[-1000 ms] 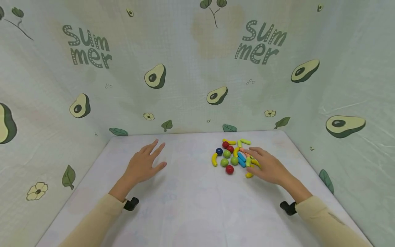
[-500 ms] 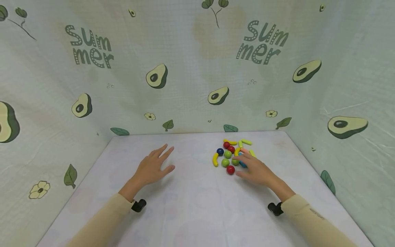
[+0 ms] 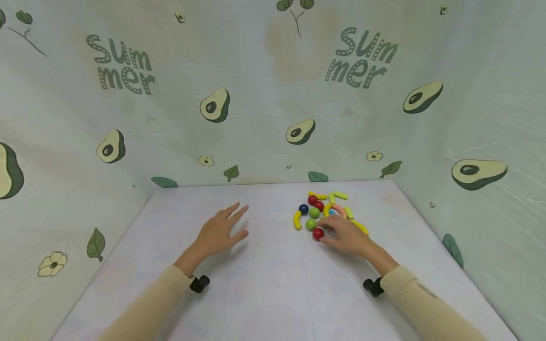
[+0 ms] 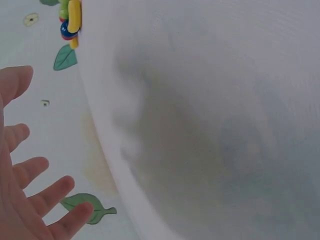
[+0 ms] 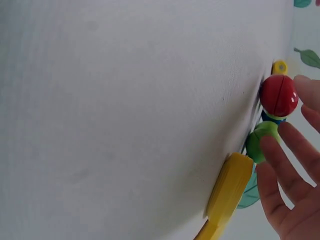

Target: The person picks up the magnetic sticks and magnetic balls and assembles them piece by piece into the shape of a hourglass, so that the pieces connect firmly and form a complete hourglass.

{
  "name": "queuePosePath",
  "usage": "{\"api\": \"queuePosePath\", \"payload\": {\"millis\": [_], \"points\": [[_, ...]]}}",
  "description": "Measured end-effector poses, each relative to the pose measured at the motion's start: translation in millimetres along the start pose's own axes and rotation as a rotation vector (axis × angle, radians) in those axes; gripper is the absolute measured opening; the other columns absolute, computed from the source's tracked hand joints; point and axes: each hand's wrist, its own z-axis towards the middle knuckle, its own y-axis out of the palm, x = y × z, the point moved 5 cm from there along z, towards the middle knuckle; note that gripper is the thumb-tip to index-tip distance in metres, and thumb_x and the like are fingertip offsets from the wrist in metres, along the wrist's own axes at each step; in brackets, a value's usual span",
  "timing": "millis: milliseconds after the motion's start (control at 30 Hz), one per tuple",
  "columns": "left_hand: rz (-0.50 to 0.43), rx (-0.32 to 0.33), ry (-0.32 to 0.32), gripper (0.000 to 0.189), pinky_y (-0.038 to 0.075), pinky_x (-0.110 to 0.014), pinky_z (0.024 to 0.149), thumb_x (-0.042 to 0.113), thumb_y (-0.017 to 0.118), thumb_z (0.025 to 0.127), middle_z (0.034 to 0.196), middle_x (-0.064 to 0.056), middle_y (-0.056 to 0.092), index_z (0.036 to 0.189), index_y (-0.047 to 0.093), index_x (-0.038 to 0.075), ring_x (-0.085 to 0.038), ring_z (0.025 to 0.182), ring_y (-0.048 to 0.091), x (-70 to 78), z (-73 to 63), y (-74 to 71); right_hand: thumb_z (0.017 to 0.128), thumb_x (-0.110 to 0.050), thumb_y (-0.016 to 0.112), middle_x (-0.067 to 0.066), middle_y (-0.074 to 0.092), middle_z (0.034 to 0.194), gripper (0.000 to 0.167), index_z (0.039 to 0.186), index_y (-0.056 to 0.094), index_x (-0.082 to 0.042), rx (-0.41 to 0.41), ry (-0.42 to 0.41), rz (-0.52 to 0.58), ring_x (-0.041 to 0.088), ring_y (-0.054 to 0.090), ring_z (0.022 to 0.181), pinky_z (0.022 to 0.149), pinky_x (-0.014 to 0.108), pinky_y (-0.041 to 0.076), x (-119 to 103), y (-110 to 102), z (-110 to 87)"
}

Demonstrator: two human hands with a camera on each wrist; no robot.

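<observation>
Your right hand [image 3: 349, 235] is loosely opened, gripping nothing, just beside the front red ball [image 3: 317, 234] on the pale table [image 3: 264, 289]; whether they touch, I cannot tell. Your left hand [image 3: 216, 233] hovers, spread and empty.

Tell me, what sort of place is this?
Perhaps a booth for filming handwork: printed cloth encloses the table on three sides, a small black device sits at each wrist, and brightly coloured balls lie on top.

I'm seeing toys [image 3: 314, 212] R of ctr on table [image 3: 264, 284], w/ cloth [image 3: 256, 156] behind; R hand [image 3: 346, 236] at their near side, L hand [image 3: 217, 233] well L.
</observation>
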Motion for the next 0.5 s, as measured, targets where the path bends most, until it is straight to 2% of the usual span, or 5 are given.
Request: {"api": "queuePosePath", "payload": {"millis": [233,500], "points": [[-0.055,-0.04,-0.017,0.075,0.047,-0.068,0.107,0.05,0.065,0.103,0.171,-0.014,0.036,0.167,0.036,0.023,-0.046,0.146,0.047,1.6,1.9,3.4,0.094,-0.021,0.083,-0.002,0.073,0.123,0.034,0.126,0.074,-0.015,-0.024,0.031,0.016,0.02,0.067,0.105,0.093,0.041,0.058,-2.3,5.3,3.5],[-0.107,-0.089,-0.049,0.073,0.046,-0.066,0.11,0.049,0.064,0.104,0.17,-0.011,0.037,0.167,0.036,0.026,-0.041,0.148,0.046,1.7,9.9,13.2,0.095,-0.021,0.083,-0.004,0.073,0.114,0.031,0.124,0.075,-0.016,-0.05,0.079,-0.006,0.017,0.064,0.097,0.088,0.036,0.058,2.6,9.6,6.8]]}}
